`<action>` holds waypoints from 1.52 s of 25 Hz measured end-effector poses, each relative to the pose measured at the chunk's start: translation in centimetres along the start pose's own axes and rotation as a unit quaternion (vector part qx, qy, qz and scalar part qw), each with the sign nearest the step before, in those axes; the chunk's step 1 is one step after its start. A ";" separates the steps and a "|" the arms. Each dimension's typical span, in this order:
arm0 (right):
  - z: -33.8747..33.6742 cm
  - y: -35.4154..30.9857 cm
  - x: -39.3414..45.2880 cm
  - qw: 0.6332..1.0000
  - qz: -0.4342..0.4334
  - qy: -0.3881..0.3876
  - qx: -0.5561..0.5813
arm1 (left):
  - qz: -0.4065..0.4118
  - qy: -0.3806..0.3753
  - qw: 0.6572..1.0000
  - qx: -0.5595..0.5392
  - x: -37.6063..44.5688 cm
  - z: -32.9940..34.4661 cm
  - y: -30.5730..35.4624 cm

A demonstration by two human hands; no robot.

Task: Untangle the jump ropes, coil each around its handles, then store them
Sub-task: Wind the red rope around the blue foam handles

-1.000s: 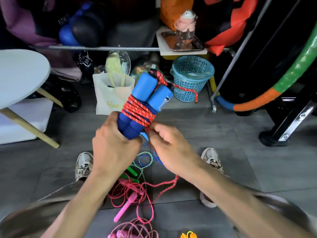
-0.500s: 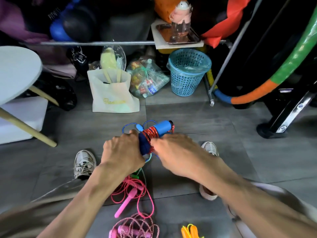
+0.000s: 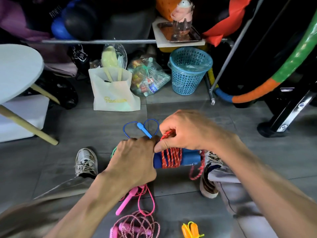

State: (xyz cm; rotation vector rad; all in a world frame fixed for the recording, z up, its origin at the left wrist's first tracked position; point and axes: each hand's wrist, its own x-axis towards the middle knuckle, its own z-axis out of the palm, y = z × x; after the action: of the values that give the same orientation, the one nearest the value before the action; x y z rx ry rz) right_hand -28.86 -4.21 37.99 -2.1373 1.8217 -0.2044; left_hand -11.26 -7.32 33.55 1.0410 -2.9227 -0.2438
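Note:
My left hand (image 3: pixel 133 162) grips the left end of two blue foam handles (image 3: pixel 190 158) lying sideways, with a red speckled rope (image 3: pixel 171 158) coiled around them. My right hand (image 3: pixel 187 130) pinches a loop of that red rope just above the coil. A short red tail hangs off the right end. On the floor lie a thin blue rope with a light blue handle (image 3: pixel 143 128), a pink rope with a pink handle (image 3: pixel 128 200), a coiled pink speckled rope (image 3: pixel 137 225) and a small orange-handled rope (image 3: pixel 191 230). A bit of green rope shows behind my left hand.
A blue mesh basket (image 3: pixel 189 71) stands at the back, beside a plastic bag of bottles (image 3: pixel 147 78) and a white tote bag (image 3: pixel 114 93). A round white table (image 3: pixel 16 71) is at the left. My shoes (image 3: pixel 85 161) rest on the grey tile floor.
The handle bundle has come down from upright in front of me to sideways near the floor. My right hand has shifted from under the coil to above it, pinching the red rope.

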 end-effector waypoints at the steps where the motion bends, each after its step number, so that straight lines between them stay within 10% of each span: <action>1: -0.4 0.1 0.0 1.000 0.001 -0.003 0.020 | 0.026 0.012 1.000 0.000 -0.2 -0.2 -0.2; 5: -1.4 0.2 0.2 0.993 0.003 -0.031 0.111 | 0.082 0.065 0.994 0.011 -0.4 -0.9 -1.0; 19: -2.3 1.4 -1.1 0.923 0.007 -0.242 0.298 | 0.047 -0.106 0.993 0.008 -1.7 0.4 -0.6; 30: -2.0 2.0 -1.1 0.950 0.011 -0.160 0.270 | 0.054 -0.097 0.993 -0.033 -1.4 0.0 -0.5; 38: -1.3 2.0 -0.4 0.894 -0.009 -0.145 0.424 | 0.088 -0.049 0.992 -0.076 -2.2 -0.9 0.3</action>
State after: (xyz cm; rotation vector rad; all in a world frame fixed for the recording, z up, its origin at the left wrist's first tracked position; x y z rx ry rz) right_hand -31.19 -4.25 38.62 -1.4585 1.2060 -0.5380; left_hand -9.69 -5.83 34.55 0.7673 -3.0004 -0.5171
